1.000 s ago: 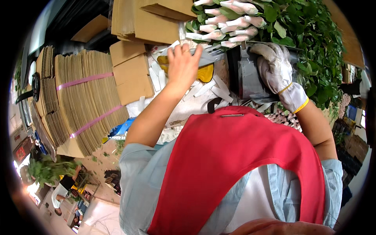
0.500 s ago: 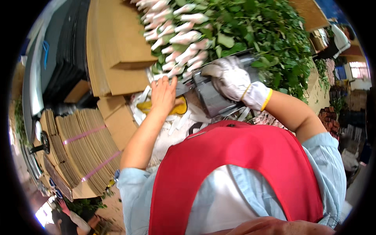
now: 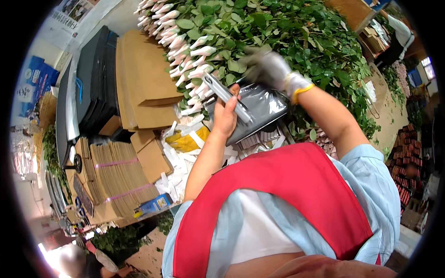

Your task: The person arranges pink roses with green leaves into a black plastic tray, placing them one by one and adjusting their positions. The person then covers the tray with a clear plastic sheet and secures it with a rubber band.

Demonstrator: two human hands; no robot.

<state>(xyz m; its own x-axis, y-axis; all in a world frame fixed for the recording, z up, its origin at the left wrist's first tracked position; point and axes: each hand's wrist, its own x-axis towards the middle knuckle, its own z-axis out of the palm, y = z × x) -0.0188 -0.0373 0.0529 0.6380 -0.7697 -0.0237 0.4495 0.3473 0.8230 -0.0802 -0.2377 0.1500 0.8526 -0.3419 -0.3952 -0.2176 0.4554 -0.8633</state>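
Observation:
My bare left hand [image 3: 225, 116] is closed around a long, narrow grey object [image 3: 227, 98] with a shiny surface; I cannot make out its kind. Under and beside it lies a stack of dark grey plastic sheets [image 3: 271, 110], glossy and flat. My right hand [image 3: 269, 69], in a white and grey glove with a yellow cuff edge, is at the far edge of that stack, against the leaves; its fingers are smeared by motion. Beyond both hands lies a large pile of leafy stems [image 3: 282, 30], with pale pink buds in white sleeves [image 3: 201, 51] along its left side.
Brown cardboard sheets [image 3: 143, 60] stand left of the buds, beside dark boards [image 3: 95, 78]. Strapped cardboard [image 3: 118, 167] sits nearer. White paper strips [image 3: 178, 169] and a yellow cloth-like item [image 3: 187, 140] litter the table. A blue box [image 3: 157, 203] lies at its near edge. Another person [image 3: 74, 262] is at lower left.
My left hand has moved right from the bud ends and now holds the long grey object. My right hand has shifted away from me, off the middle of the plastic stack toward the leaves.

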